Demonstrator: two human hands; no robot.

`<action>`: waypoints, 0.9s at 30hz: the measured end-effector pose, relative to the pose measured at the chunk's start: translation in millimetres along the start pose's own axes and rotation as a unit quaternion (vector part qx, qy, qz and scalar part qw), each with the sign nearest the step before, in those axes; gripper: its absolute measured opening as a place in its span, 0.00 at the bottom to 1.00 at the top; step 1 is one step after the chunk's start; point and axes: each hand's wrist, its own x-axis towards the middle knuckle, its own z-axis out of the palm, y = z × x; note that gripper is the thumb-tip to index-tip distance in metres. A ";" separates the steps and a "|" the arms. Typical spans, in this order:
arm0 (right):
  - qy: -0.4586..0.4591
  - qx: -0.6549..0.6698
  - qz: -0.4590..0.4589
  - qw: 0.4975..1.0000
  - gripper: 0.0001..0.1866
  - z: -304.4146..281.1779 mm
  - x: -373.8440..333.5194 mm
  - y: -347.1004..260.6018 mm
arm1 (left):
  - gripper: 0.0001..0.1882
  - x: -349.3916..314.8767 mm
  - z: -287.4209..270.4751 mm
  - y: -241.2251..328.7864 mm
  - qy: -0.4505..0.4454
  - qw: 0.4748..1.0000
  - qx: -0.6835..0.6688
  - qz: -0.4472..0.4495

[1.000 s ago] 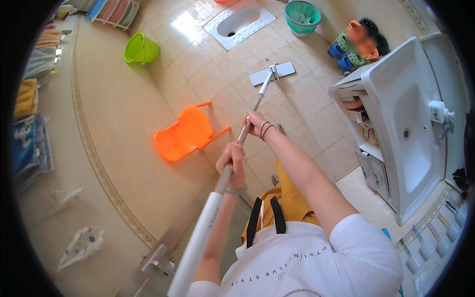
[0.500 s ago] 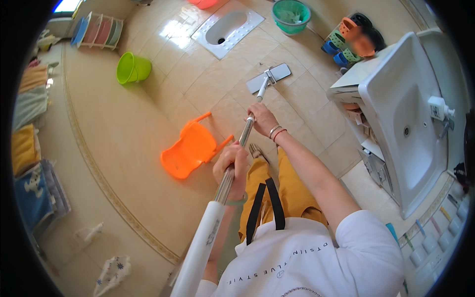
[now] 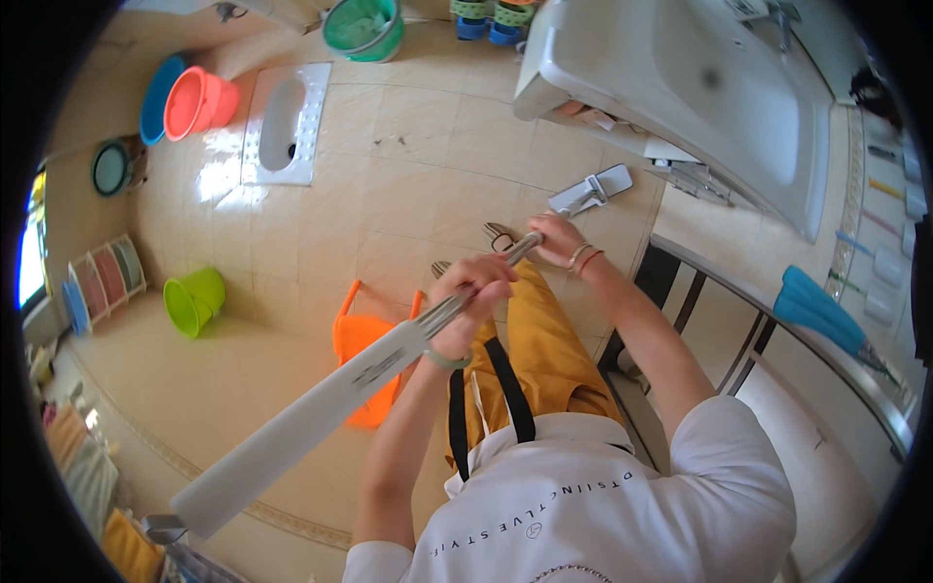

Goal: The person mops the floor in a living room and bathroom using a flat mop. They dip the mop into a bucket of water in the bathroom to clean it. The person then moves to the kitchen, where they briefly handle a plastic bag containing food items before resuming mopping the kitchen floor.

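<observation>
Mop head has moved farther from the toilet, both hands gripping its pole.

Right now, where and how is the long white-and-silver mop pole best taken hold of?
Probably by the slim silver tube, from the body side. The left hand wraps it near the thick white sleeve, the right hand holds the pole nearer the flat mop head. The tube slants before the body and is narrower than the sleeve, so a hand should close around it.
</observation>
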 end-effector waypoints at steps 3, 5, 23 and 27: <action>0.168 0.004 0.057 0.984 0.07 -7.2 -37.8 46.2 | 0.08 22.3 25.3 -40.2 -0.106 0.989 -0.024 -0.101; 0.293 0.037 0.101 0.950 0.09 6.6 -40.0 51.5 | 0.09 30.0 35.3 -52.4 -0.135 0.983 -0.008 -0.123; 0.077 0.125 -0.203 0.968 0.09 128.9 156.2 -213.2 | 0.16 -72.2 -104.8 131.3 0.270 0.929 0.253 -0.013; 0.006 0.123 -0.188 0.974 0.09 118.4 149.2 -233.3 | 0.15 -80.6 -90.2 122.2 0.280 0.902 0.329 0.019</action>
